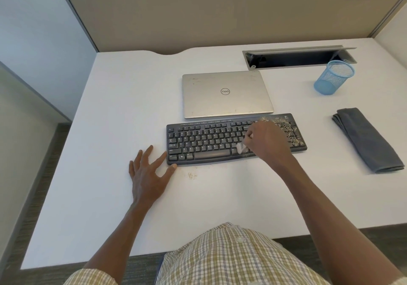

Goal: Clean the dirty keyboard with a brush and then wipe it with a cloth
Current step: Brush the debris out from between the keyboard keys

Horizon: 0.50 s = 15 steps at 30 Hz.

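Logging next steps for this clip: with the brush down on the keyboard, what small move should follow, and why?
Probably sweep the brush rightward onto the number-pad end of the keyboard, where the crumbs lie thick, while the left hand steadies the near left corner. The right hand grips the brush; the folded cloth lies untouched.

Left desk edge: bare desk.
Behind keyboard: laptop, seemingly touching.
Right edge: cloth, cup.
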Motion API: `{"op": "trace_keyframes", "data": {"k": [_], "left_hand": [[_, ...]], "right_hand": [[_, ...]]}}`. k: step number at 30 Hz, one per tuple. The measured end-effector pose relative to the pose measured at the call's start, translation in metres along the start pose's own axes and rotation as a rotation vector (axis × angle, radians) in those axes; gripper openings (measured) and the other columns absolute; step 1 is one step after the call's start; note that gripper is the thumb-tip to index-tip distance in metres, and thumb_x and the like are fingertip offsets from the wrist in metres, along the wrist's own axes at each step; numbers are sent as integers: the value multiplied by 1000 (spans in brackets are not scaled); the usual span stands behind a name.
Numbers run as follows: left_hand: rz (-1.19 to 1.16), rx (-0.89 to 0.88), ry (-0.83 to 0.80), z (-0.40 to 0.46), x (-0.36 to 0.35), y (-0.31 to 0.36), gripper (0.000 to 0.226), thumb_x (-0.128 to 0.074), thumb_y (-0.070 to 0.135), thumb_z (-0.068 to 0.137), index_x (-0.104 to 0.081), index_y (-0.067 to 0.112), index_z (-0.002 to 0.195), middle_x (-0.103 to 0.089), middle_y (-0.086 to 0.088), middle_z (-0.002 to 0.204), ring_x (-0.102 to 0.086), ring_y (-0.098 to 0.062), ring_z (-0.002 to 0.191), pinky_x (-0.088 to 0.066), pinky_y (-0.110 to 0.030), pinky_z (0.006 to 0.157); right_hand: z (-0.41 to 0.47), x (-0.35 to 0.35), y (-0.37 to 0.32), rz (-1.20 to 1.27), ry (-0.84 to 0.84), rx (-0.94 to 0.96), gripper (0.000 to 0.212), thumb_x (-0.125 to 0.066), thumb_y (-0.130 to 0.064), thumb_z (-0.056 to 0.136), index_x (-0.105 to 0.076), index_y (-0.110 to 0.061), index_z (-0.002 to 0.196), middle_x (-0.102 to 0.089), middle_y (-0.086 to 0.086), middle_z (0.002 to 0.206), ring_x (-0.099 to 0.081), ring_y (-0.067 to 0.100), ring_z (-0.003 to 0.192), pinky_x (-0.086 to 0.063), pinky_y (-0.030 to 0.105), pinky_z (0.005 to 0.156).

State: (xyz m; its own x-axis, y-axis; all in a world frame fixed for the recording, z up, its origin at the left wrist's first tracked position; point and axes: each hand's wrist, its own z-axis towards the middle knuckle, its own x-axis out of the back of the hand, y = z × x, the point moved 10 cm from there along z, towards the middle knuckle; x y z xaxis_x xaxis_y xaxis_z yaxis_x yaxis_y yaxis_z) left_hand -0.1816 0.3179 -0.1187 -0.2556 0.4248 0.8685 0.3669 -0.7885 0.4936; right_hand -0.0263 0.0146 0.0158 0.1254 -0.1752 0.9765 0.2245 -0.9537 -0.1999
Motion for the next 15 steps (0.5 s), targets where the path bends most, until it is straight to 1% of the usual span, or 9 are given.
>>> {"op": "trace_keyframes", "data": {"k": [2,3,6,10,13,15], "left_hand": [[-4,-3,2,0,0,0,61,-49,72,85,-62,42,136,-34,0,162,-16,-24,154,-8,-51,125],[-7,-5,1,0,0,1,60,-49,72,85,-62,42,136,-34,0,162,-16,-24,154,-7,-51,125],[-5,-5,3,0,0,1,60,-50,72,85,-62,42,136,-34,0,162,-16,-25,154,-7,-50,125],[-6,2,0,0,0,1,60,-50,71,85,-62,41,136,-34,-1,162,-17,-25,154,-6,-50,125],[-1,-2,0,0,-1,1,57,-54,70,87,-62,41,136,-34,0,162,-16,-25,154,-6,-49,125],[2,4,-2,0,-1,0,52,-60,66,90,-62,42,137,-33,0,163,-15,-25,154,-6,-50,125]], "right_hand": [[1,1,-2,3,28,4,21,-55,-12,84,-71,-12,70,-67,4,61,-63,20,54,-54,28,53],[1,-2,-3,-6,10,10,19,-56,-13,84,-70,-11,71,-68,4,62,-62,19,54,-55,28,53],[-1,-9,-4,-19,-62,28,13,-62,-14,82,-72,-12,73,-69,3,63,-61,16,54,-51,25,52],[-1,-2,-2,-10,14,21,16,-59,-15,84,-72,-15,74,-69,3,65,-64,20,59,-47,23,53],[-8,-12,-4,-18,-67,53,15,-62,-19,83,-72,-15,74,-69,1,67,-64,20,62,-48,24,56],[-10,-9,-4,3,-65,63,15,-60,-17,82,-72,-16,72,-69,-1,65,-62,17,60,-43,22,53]]}}
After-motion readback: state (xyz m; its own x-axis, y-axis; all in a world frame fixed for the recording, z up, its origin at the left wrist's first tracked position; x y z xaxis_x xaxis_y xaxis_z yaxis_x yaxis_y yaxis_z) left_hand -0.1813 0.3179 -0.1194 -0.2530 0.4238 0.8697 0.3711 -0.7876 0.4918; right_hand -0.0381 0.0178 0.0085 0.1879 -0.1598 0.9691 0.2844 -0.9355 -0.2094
